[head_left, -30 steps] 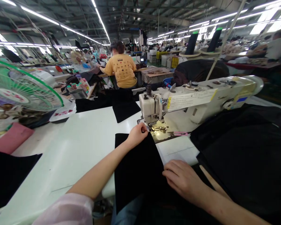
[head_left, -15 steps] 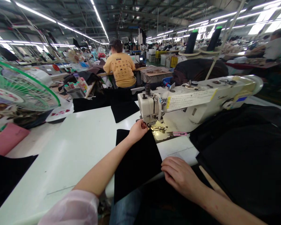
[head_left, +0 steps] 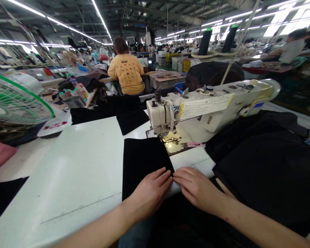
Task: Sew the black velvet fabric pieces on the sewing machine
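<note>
A black fabric panel (head_left: 144, 155) lies on the white sewing table, its far edge close to the presser foot of the sewing machine (head_left: 160, 117), its near part hanging over the table's front edge. My left hand (head_left: 152, 189) rests on the panel near its right edge, fingers together and closed on the cloth. Fingertip to fingertip with it, my right hand (head_left: 196, 184) is closed at that same edge. Both thumbs are hidden. Pink-handled thread snips (head_left: 193, 144) lie on the machine's bed, right of the needle area.
A large heap of black fabric (head_left: 263, 165) covers the table's right side. More black cloth (head_left: 131, 120) lies behind the machine head. A green-rimmed fan (head_left: 18, 100) stands at left. Beyond the table, a person in a yellow shirt (head_left: 126, 74) sits facing away.
My left hand has come back from beside the needle to the panel's near right edge, next to my right hand. The right hand stays at the edge. The view has shifted slightly.
</note>
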`<state>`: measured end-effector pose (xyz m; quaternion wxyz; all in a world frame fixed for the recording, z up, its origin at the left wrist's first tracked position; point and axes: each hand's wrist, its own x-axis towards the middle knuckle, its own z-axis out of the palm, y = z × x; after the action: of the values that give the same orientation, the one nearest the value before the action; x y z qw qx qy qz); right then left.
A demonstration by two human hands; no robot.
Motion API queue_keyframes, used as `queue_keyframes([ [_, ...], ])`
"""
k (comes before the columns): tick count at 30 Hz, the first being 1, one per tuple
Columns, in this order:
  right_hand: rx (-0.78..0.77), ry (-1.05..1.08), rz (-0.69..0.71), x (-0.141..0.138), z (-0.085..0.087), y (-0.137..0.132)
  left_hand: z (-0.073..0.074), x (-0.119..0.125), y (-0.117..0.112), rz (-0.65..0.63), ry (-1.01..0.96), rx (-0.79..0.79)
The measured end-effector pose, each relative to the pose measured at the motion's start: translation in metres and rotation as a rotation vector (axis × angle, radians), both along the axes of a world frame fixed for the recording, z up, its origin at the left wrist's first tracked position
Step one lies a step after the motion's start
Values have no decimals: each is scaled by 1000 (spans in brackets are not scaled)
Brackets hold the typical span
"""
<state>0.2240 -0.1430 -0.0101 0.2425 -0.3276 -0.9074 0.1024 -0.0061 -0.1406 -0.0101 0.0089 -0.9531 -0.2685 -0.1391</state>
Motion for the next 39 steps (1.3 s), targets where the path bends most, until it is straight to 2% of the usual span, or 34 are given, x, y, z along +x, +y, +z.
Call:
queue_keyframes([
  [7,21,-23,-14,-13,0,48,7,-13,57,-73,5,51],
  [18,53,-109,-179,-37,4,106,8,-29,121,0,-47,22],
  [22,47,-82,-222,-41,4,108,9,-29,135,79,-60,-16],
  [26,39,-32,-223,-33,6,80,8,-24,135,219,-138,-100],
  [30,53,70,-205,-8,12,42,0,-22,130,455,-222,-102],
  [34,120,73,-340,47,23,18,-6,-36,125,669,-146,-118],
  [37,117,-1,-592,113,24,9,-4,-58,115,661,-68,-142],
  [39,64,-43,-728,161,14,5,-1,-74,105,606,-36,-163],
])
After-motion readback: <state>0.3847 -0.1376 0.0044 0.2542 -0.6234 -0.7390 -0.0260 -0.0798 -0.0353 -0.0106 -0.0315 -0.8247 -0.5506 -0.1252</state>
